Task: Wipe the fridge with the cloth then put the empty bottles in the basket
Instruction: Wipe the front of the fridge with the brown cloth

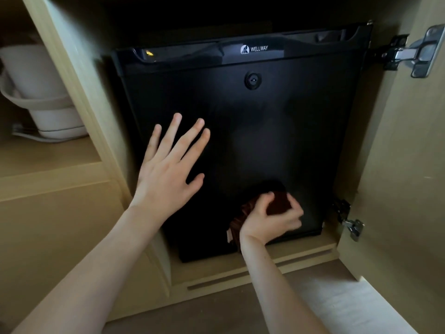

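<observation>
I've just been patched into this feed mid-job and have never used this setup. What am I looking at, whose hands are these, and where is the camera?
There is no machine here. A person works with bare hands, and the single picture comes from a camera worn on their head, looking forward and down. In front is a black fridge set inside a wooden cupboard, whose cupboard door stands open on the right. The left hand is spread open over the fridge front; whether it touches is unclear. The right hand grips a dark brown cloth low on the fridge front. A white kettle stands on the shelf at left. No bottles or basket show.
</observation>
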### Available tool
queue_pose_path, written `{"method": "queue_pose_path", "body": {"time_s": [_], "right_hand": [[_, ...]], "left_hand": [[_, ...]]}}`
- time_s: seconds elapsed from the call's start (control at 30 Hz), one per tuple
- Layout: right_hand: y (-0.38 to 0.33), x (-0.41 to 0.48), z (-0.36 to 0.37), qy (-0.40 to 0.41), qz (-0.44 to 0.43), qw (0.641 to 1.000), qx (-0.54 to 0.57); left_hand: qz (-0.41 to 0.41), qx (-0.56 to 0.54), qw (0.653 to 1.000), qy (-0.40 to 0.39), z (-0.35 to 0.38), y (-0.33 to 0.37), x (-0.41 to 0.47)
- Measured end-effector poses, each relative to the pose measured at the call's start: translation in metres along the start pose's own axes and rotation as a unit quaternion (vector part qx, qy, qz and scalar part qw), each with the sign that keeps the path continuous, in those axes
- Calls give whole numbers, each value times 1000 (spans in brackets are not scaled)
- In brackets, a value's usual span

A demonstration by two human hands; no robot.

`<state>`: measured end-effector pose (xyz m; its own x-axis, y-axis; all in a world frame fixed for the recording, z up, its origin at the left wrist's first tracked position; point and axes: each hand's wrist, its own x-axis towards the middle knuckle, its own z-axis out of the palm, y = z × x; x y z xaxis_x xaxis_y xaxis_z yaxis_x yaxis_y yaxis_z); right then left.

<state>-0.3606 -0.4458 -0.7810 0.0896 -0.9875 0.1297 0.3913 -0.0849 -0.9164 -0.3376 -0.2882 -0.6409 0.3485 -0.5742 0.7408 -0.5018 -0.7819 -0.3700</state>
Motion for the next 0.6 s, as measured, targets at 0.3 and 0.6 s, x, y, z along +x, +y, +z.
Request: {"method": "queue_pose_path", "body": {"time_s": [0.3, 0.6], "right_hand": [[-43, 22, 16, 2, 0, 1000, 27], [19, 37, -12, 60, 41, 997, -7]], "left_hand": [[76, 23, 997, -18, 12, 36, 8], [69, 41, 997, 20, 37, 37, 7]]}}
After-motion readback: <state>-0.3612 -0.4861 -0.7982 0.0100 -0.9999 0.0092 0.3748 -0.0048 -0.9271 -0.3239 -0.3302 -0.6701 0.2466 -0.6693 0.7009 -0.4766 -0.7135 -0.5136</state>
